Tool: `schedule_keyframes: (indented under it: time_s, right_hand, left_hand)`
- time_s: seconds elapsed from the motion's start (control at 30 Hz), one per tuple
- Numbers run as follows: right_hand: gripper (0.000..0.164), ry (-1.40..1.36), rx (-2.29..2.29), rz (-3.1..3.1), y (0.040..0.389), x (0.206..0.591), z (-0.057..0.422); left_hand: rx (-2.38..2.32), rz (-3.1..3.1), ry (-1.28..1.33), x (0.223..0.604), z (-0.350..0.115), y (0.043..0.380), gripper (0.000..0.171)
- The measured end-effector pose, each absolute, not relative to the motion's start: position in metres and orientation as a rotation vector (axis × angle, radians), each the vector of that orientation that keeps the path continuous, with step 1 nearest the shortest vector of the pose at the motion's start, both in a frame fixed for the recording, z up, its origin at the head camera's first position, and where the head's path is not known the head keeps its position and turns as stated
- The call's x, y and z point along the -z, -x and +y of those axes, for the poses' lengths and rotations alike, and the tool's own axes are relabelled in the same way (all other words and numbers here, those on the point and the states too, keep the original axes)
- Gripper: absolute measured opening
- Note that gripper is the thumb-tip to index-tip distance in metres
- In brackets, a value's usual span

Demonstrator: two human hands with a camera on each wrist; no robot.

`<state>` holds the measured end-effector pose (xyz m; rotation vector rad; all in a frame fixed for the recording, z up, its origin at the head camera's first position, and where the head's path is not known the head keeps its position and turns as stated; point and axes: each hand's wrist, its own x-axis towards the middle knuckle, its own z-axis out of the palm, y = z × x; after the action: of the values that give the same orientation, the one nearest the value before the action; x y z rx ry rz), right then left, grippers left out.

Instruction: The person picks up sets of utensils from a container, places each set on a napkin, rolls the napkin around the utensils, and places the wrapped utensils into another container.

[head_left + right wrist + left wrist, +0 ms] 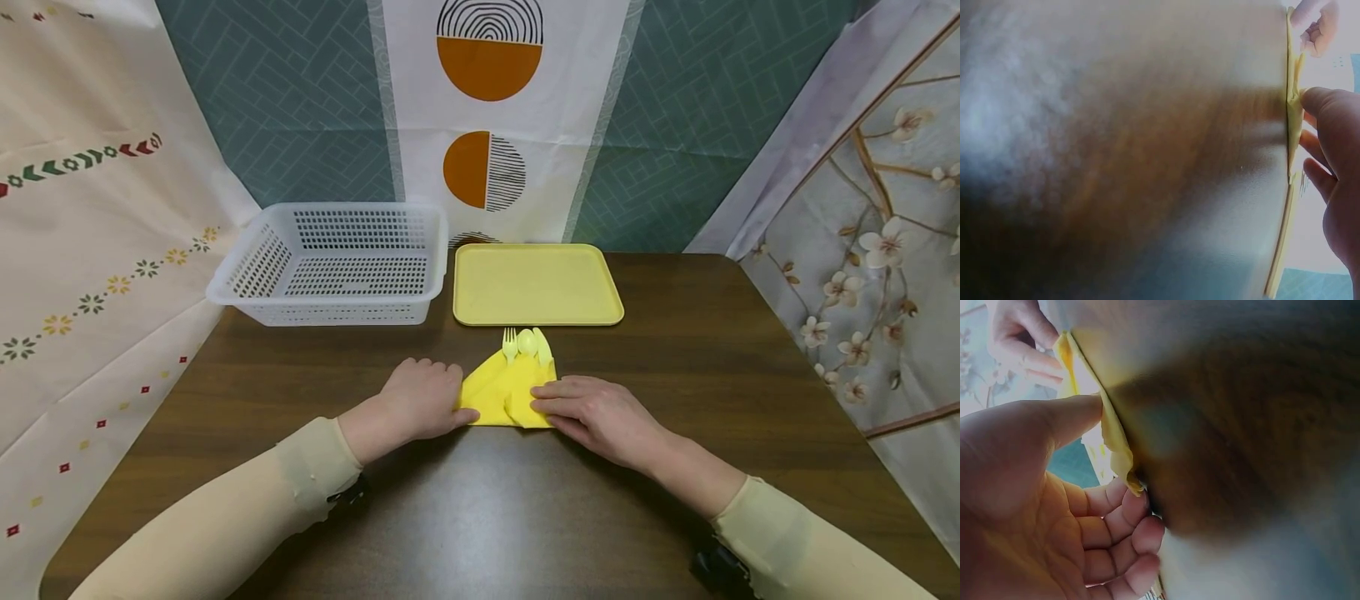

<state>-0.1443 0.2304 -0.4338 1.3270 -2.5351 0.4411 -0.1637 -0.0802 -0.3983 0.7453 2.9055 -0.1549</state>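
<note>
A folded yellow cloth napkin lies on the table with a pale yellow fork, spoon and knife sticking out of its far side. Their lower ends are covered by the cloth. My left hand is at the napkin's left corner; in the left wrist view its thumb lies over the cloth and its curled fingertips meet the corner, pinching it. On the right part of the napkin rest the extended fingers of my right hand. The right wrist view shows its thumb touching the near edge.
A white perforated plastic basket stands at the back left. Beside it, behind the cutlery, lies a yellow rectangular tray. Patterned cloths hang behind and along both sides of the brown wooden table.
</note>
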Motion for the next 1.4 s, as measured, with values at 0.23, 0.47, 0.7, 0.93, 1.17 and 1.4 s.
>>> schedule_keyframes:
  time_s: [0.23, 0.47, 0.7, 0.93, 1.17, 1.4]
  right_hand:
    - [0.041, -1.322, -0.445, -2.541, 0.145, 0.435, 0.231]
    - [0.041, -1.324, -0.461, -2.543, 0.144, 0.435, 0.231]
    - [0.042, -1.332, -0.464, -2.526, 0.145, 0.435, 0.232]
    - [0.042, -1.334, -0.455, -2.517, 0.146, 0.436, 0.232]
    - [0.042, -1.339, -0.464, -2.522, 0.145, 0.435, 0.232]
    - [0.042, -1.337, -0.46, -2.532, 0.145, 0.435, 0.232]
  left_hand:
    - [0.139, 2.89, -0.791, 0.4, -0.078, 0.166, 0.056]
    - [-0.034, 2.869, -0.834, 0.398, -0.077, 0.167, 0.052]
    - [-0.174, 2.866, -0.871, 0.394, -0.078, 0.165, 0.061]
    - [-0.247, 2.855, -0.876, 0.399, -0.079, 0.173, 0.067]
    - [-0.234, 2.874, -0.897, 0.456, -0.09, 0.206, 0.073]
    - [-0.361, 2.809, -0.853, 0.453, -0.092, 0.208, 0.08]
